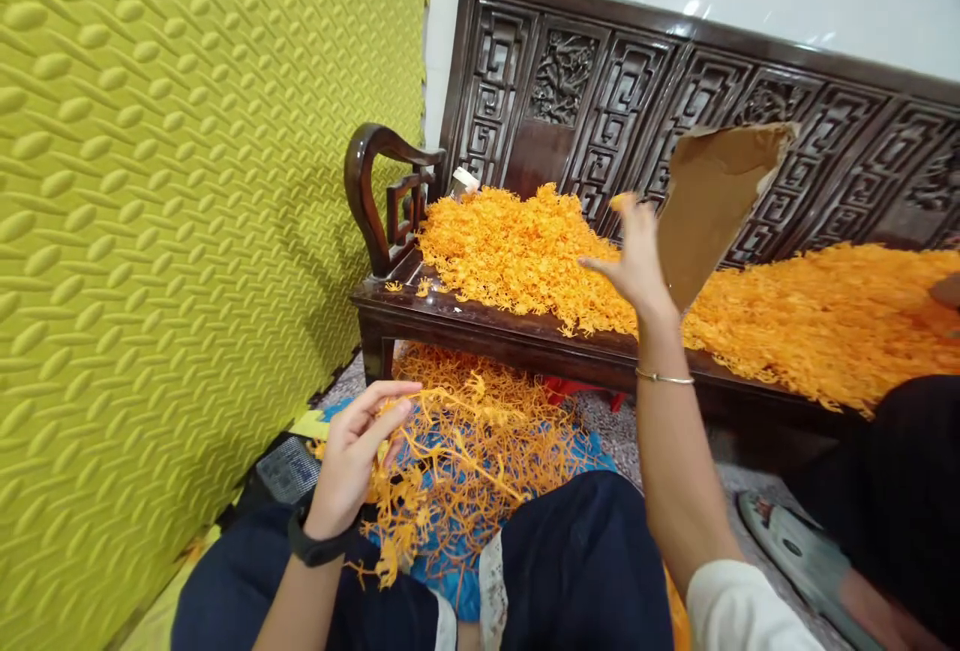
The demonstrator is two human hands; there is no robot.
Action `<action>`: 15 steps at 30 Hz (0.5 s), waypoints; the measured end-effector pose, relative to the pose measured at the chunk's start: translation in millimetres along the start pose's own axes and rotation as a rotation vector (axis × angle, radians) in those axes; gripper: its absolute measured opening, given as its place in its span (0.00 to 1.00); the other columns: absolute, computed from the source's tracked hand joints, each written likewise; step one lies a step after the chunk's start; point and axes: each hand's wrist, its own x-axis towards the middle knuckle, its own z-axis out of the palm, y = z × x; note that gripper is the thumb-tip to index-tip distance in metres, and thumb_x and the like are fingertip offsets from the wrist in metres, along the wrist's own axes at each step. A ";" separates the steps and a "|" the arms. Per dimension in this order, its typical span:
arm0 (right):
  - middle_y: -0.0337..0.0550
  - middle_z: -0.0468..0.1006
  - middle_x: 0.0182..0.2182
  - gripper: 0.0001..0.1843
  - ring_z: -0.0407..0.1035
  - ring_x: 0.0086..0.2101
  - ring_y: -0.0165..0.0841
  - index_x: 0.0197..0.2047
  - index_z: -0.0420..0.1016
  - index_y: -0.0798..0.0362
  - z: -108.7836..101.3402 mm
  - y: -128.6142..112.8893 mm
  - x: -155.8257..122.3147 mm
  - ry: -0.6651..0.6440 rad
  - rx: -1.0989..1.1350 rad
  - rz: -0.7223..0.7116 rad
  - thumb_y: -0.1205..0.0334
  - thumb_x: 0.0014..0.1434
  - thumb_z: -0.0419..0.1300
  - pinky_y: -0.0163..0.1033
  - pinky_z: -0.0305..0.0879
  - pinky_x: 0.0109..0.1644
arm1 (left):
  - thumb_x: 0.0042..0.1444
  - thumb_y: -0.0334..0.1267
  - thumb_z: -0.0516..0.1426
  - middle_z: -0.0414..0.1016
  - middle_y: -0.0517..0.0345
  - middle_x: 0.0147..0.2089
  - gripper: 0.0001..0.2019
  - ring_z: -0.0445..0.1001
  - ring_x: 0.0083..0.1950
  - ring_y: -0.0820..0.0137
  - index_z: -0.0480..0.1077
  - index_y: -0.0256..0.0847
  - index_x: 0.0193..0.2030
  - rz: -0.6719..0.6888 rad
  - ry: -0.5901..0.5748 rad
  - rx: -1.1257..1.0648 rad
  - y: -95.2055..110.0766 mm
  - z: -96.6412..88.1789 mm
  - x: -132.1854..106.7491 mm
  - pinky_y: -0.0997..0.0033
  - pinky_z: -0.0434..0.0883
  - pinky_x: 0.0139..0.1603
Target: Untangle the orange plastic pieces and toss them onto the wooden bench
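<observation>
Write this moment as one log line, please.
left hand: pinching orange strand; right hand: open, orange piece at fingertip; cardboard: standing between orange piles

Nothing legible: only a small mark (792, 546), too tiny to read, on the sandal (816, 563) before the bench (487, 322).

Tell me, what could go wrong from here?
The thin, branching orange strand in the left hand might snag in the tangled orange heap below. Small orange pieces near the front edge of the dark wooden bench could fall. The tilted brown cardboard sheet, seemingly close to the right hand, may tip if bumped.
</observation>
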 end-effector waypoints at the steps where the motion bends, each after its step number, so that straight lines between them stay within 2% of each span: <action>1: 0.62 0.52 0.62 0.38 0.45 0.63 0.47 0.62 0.56 0.60 9.6 0.8 -6.5 0.024 -0.025 0.052 0.47 0.54 0.59 0.52 0.45 0.65 | 0.50 0.38 0.62 0.64 0.65 0.21 0.09 0.54 0.15 0.83 0.76 0.40 0.38 0.003 0.005 -0.009 1.2 -1.9 0.5 0.82 0.52 0.13; 3: 0.61 0.53 0.62 0.41 0.46 0.63 0.46 0.63 0.54 0.59 31.5 -0.9 -32.3 0.049 -0.013 0.119 0.48 0.52 0.61 0.52 0.43 0.66 | 0.49 0.38 0.62 0.63 0.66 0.20 0.09 0.55 0.15 0.82 0.75 0.39 0.38 0.007 0.016 -0.036 3.3 -5.0 1.8 0.82 0.52 0.13; 6: 0.55 0.60 0.60 0.34 0.58 0.58 0.42 0.61 0.58 0.52 60.2 -10.8 -82.4 -0.028 0.171 0.158 0.52 0.54 0.61 0.52 0.56 0.60 | 0.51 0.39 0.60 0.65 0.66 0.20 0.11 0.58 0.15 0.81 0.74 0.39 0.41 0.000 0.021 -0.107 3.8 -6.8 5.2 0.81 0.56 0.14; 8: 0.53 0.63 0.58 0.29 0.65 0.53 0.40 0.58 0.62 0.51 70.0 -21.9 -107.9 -0.090 0.326 0.220 0.54 0.55 0.61 0.50 0.63 0.55 | 0.52 0.39 0.60 0.69 0.64 0.21 0.13 0.63 0.17 0.78 0.72 0.38 0.44 0.004 0.025 -0.151 1.9 -6.2 8.3 0.80 0.60 0.17; 12: 0.49 0.68 0.53 0.15 0.66 0.51 0.38 0.47 0.72 0.50 65.4 -55.5 -126.2 -0.161 0.492 0.224 0.57 0.57 0.60 0.45 0.66 0.51 | 0.52 0.38 0.60 0.76 0.56 0.29 0.13 0.71 0.28 0.72 0.72 0.37 0.44 0.027 0.011 -0.195 -5.2 -3.3 14.0 0.75 0.68 0.27; 15: 0.47 0.70 0.50 0.11 0.65 0.52 0.38 0.46 0.73 0.49 51.7 -85.7 -126.0 -0.118 0.556 0.170 0.60 0.59 0.58 0.44 0.65 0.52 | 0.53 0.37 0.59 0.77 0.55 0.33 0.10 0.73 0.33 0.70 0.73 0.37 0.41 0.073 -0.013 -0.119 -10.4 -0.3 15.6 0.73 0.69 0.35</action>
